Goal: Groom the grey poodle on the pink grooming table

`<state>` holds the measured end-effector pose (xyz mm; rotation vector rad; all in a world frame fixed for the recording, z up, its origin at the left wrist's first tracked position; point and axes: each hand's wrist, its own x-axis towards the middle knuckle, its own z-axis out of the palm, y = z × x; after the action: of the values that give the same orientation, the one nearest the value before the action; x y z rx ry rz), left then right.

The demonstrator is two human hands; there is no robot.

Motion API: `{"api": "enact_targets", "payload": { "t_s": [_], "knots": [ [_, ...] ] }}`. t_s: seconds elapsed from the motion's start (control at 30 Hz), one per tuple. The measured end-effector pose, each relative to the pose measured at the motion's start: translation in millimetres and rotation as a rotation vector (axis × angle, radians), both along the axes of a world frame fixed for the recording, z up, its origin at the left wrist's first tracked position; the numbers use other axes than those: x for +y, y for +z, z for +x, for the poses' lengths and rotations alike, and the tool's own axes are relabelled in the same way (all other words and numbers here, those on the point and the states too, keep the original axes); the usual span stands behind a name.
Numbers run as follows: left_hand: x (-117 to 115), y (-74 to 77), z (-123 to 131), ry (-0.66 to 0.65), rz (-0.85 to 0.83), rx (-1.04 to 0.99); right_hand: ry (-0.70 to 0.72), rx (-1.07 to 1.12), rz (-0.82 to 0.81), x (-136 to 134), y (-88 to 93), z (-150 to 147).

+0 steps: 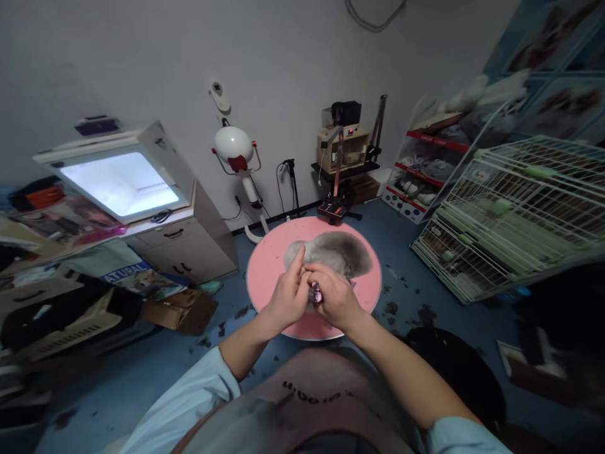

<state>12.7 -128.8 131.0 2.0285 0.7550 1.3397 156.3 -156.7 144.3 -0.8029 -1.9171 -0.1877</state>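
Note:
A grey, furry animal [338,249] lies on a round pink table [265,277], its darker end toward the right. My left hand [290,293] is at the animal's near left side, thumb raised, fingers curled in against its paler end. Close beside it, my right hand [333,296] is closed around a small purple, shiny tool [316,292]. Both hands meet in front of the animal, and what the left fingers hold is hidden. Something purple also shows on the table just right of my right hand.
A lit white cabinet [123,183] stands at the left above drawers. Behind the table are a white lamp-like device [234,145] and a black stand with a wooden box [347,151]. Wire cages [510,208] fill the right side. Dark hair clumps [425,314] lie on the blue floor.

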Motion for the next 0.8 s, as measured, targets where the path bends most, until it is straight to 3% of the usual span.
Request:
{"api": "enact_targets", "payload": {
  "t_s": [0.13, 0.23, 0.3, 0.4, 0.47, 0.7, 0.8],
  "knots": [
    [-18, -2.0, 9, 0.005, -0.041, -0.121, -0.015, 0.033, -0.055, -15, 3.6, 7],
    [-21, 0.6, 9, -0.05, 0.022, -0.144, 0.036, 0.101, -0.127, -16, 6.0, 13],
    [-15, 4.3, 6, -0.059, 0.187, -0.094, 0.051, 0.162, -0.136, -13, 7.6, 18],
    [0, 8.4, 3, 0.053, 0.504, 0.01, 0.026, 0.26, -0.119, -8, 10.9, 25],
    [11, 7.8, 7, 0.088, 0.596, 0.049, 0.035, 0.321, -0.118, -6, 14.2, 30],
    [18, 1.8, 39, 0.064, 0.535, -0.006, 0.065, 0.47, -0.233, -11, 24.5, 42],
    [12, 3.9, 48, 0.08, 0.4, -0.115, 0.082, 0.536, -0.315, -11, 26.4, 47]
  ]
}}
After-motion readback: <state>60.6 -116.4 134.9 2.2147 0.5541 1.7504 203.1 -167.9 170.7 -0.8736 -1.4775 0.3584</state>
